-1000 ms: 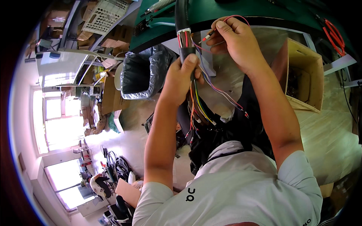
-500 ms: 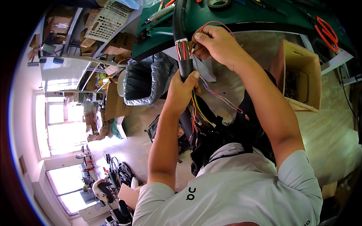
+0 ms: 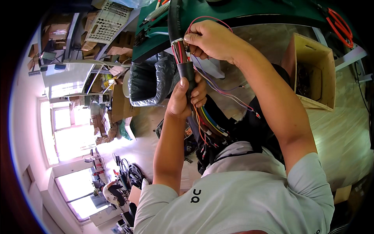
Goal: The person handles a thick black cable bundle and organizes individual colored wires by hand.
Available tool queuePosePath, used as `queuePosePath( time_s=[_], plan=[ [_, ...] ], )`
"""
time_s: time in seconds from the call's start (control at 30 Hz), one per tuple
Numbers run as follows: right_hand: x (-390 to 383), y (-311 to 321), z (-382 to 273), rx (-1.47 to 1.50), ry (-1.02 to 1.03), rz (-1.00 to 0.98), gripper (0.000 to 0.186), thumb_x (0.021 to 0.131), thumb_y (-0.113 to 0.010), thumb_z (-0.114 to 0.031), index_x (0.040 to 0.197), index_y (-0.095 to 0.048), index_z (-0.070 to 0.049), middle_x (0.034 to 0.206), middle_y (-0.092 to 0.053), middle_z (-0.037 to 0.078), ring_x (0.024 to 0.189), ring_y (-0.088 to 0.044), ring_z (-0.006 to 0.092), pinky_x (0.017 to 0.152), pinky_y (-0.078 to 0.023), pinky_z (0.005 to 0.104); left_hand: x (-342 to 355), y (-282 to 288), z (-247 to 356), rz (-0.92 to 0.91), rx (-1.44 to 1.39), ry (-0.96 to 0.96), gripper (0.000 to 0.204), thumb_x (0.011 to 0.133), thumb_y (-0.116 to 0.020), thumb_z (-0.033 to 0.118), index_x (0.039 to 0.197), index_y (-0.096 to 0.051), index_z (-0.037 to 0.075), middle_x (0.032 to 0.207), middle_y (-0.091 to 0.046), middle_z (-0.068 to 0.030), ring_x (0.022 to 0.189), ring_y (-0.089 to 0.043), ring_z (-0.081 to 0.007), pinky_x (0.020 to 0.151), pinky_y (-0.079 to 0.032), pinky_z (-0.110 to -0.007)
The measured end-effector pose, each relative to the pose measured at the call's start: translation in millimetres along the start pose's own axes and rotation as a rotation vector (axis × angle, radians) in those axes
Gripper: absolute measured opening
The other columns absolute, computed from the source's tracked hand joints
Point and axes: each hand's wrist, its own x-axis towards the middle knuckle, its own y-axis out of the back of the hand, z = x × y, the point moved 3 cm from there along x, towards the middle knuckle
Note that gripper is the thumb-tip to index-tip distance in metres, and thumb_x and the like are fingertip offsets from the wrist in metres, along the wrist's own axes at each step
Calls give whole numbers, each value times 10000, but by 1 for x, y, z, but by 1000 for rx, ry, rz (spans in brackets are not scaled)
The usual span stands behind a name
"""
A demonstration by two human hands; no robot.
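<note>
A thick black cable (image 3: 175, 21) hangs down from the bench, its jacket cut back so that red and brown inner wires (image 3: 179, 52) show. Around the wires below the cut sits a black sleeve (image 3: 186, 71), and my left hand (image 3: 185, 97) is wrapped round its lower part. My right hand (image 3: 212, 41) pinches thin wires beside the bare section; its fingertips partly hide them. One thin red wire (image 3: 210, 17) loops out above that hand. Below my left hand, several coloured wires with end ferrules (image 3: 208, 126) fan out, and purple and pink ones (image 3: 233, 97) hang off to the right.
The green bench top (image 3: 249, 11) carries red-handled scissors (image 3: 339, 27) at right and hand tools at left. A lined bin (image 3: 146, 84) stands under its left side, a wooden box (image 3: 314, 70) at right. Shelves with cartons and a white crate (image 3: 108, 21) line the left. Another person (image 3: 113, 194) is far off.
The cable and both hands have shifted slightly left. My left hand's fingers now show wrapped round the sleeve's right side. My right hand has come closer to the exposed wires.
</note>
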Motion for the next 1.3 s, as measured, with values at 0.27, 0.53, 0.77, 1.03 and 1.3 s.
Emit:
queuePosePath(
  time_s=[0.27,0.53,0.77,1.03,1.3],
  plan=[
    [0,-3,7,-61,-44,26,253,977,-545,-220,906,-635,5,781,-645,51,671,-606,114,600,-512,259,-24,-8,-6,245,385,-65,616,958,-436,584,1127,-495,-6,784,-501,-48,619,-511,-134,633,-495,-313],
    [-11,-6,7,-267,-26,14,243,954,-582,-213,891,-645,13,751,-635,33,653,-575,97,565,-476,250,-27,-15,-8,272,411,-122,614,1017,-332,529,1230,-514,-17,855,-541,-85,632,-497,-126,637,-483,-305],
    [-15,-15,22,9,13,210,168,920,-633,-181,917,-633,-13,775,-620,10,671,-559,79,571,-455,238,-25,-18,-11,294,382,-147,591,1026,-326,504,1268,-492,-8,910,-558,-105,638,-498,-129,629,-473,-304],
    [-19,-11,22,-97,95,134,138,907,-648,-170,870,-645,-37,759,-598,-15,675,-512,60,617,-433,225,-27,-16,-13,314,361,-158,592,1022,-336,506,1276,-480,-9,942,-565,-124,645,-500,-128,611,-464,-302],
    [-10,-3,20,-330,77,81,223,863,-702,-227,821,-676,-9,629,-535,11,581,-464,102,533,-367,294,-26,-14,-14,263,302,-158,527,1036,-331,471,1281,-492,33,949,-565,-113,647,-502,-126,630,-471,-298]
  ],
)
